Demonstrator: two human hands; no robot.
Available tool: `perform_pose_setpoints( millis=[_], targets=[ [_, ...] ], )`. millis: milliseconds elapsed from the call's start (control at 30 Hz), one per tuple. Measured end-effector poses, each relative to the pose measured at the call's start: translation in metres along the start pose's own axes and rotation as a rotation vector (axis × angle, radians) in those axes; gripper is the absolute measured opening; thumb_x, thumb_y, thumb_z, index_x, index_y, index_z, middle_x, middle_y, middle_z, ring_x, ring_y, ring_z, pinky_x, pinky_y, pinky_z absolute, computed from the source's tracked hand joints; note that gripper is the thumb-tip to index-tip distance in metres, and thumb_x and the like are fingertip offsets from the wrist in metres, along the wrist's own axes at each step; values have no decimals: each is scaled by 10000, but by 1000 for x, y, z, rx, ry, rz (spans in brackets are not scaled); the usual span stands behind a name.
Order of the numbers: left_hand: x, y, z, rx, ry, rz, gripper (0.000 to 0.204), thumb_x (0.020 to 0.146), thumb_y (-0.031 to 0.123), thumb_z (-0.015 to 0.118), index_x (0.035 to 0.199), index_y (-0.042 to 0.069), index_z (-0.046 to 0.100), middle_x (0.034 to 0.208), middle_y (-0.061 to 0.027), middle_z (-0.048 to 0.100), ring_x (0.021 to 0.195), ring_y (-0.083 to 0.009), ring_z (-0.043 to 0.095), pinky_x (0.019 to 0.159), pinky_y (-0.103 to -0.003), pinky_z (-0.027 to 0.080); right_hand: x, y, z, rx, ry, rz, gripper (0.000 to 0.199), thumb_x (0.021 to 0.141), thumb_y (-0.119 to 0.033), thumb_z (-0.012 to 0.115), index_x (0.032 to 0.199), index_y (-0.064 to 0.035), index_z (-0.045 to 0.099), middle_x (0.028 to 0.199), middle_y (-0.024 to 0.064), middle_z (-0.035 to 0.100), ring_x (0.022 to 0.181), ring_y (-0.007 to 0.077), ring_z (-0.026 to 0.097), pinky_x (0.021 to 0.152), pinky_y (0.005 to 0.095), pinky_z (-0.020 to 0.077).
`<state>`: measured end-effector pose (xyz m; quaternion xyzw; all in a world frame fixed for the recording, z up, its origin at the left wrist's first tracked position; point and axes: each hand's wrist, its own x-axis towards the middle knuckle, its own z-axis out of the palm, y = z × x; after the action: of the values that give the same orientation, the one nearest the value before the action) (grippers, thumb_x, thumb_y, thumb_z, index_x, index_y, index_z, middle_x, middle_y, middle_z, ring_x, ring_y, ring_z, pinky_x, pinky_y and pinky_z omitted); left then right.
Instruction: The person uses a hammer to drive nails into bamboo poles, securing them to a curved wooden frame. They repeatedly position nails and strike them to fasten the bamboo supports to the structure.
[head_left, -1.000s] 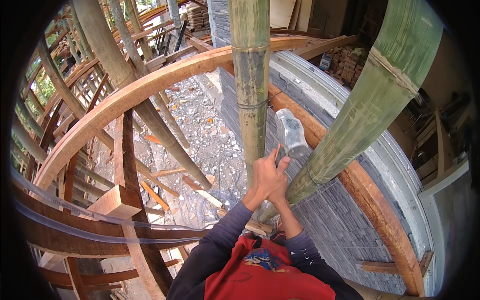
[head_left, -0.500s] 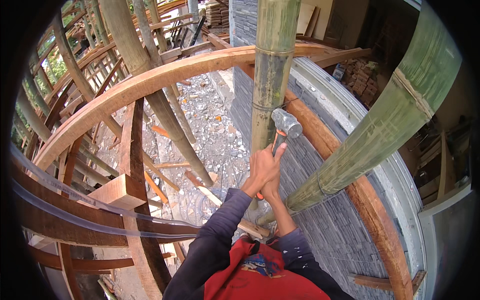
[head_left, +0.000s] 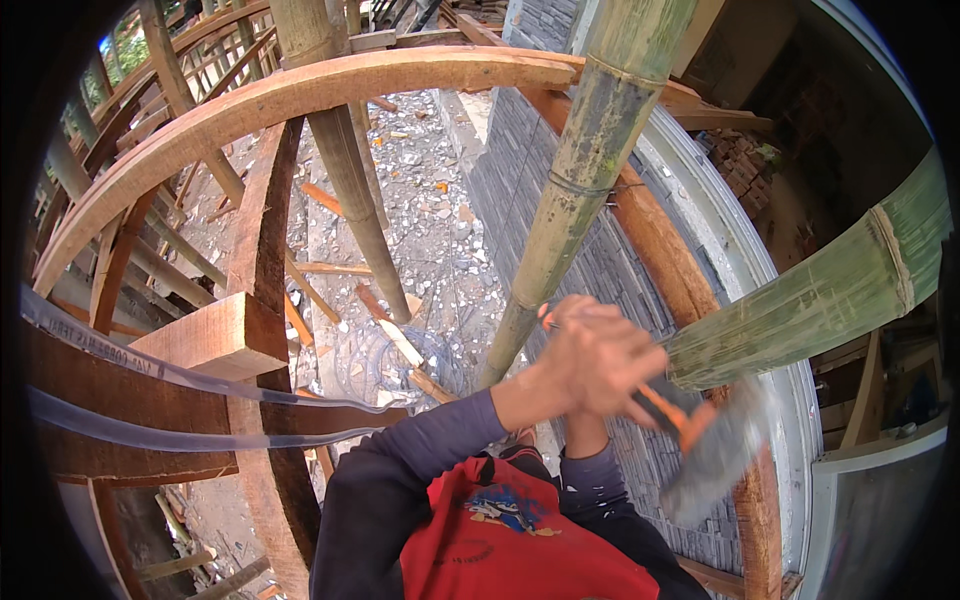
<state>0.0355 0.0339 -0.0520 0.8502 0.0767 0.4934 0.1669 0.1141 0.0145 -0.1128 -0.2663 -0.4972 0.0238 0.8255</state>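
Between two green bamboo poles (head_left: 548, 255), both hands (head_left: 605, 362) are overlapping, their grip closing tightly around the orange-and-black handle of a hammer (head_left: 722, 452). Its blurred head is hanging at the lower right, in front of the curved wooden beam (head_left: 757, 520) and grey stone wall (head_left: 640, 480). Dark lettering is running along a clear hose (head_left: 150, 365); a red shirt (head_left: 530, 565) is showing a colourful print and a dark curved mark, too small for reading.
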Motion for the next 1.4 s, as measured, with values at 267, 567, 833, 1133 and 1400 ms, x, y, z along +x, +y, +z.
perform_pose_setpoints(
  millis=[267, 567, 833, 1133, 1400],
  targets=[
    [-8, -62, 34, -96, -84, -691, 538, 844, 509, 516, 802, -23, 587, 550, -207, 527, 570, -386, 559, 503, -430, 425, -58, 56, -7, -655, -23, 610, 352, 788, -264, 653, 1014, -24, 529, 744, 116, 571, 651, 259, 576, 619, 381, 456],
    [13, -4, -2, 17, 59, 209, 455, 699, 574, 576, 667, 123, 526, 567, -32, 455, 550, -234, 547, 554, -339, 423, -5, 16, 14, 5, -9, -34, 316, 802, -248, 635, 964, 7, 541, 726, 120, 592, 654, 243, 590, 603, 374, 455],
    [-31, -83, 53, 30, -174, -872, 612, 891, 546, 392, 786, -20, 601, 612, -229, 571, 643, -411, 585, 591, -451, 448, -90, 83, -23, -515, -66, 932, 296, 814, -234, 619, 920, 34, 551, 710, 124, 612, 656, 229, 602, 590, 368, 454],
    [44, 79, -16, -190, 171, 197, 357, 646, 412, 674, 685, 95, 513, 612, -49, 540, 581, -208, 580, 517, -331, 464, 38, -62, 24, -142, -136, 45, 186, 863, -202, 538, 859, -35, 457, 602, 72, 456, 520, 194, 464, 490, 340, 388],
    [-11, -28, 23, -79, 75, -329, 235, 759, 328, 595, 763, 93, 588, 605, -44, 518, 603, -240, 557, 534, -351, 443, -34, 28, 8, 656, 230, 382, 169, 841, -214, 594, 759, -113, 487, 662, 8, 486, 552, 163, 482, 550, 269, 431]
  ],
)
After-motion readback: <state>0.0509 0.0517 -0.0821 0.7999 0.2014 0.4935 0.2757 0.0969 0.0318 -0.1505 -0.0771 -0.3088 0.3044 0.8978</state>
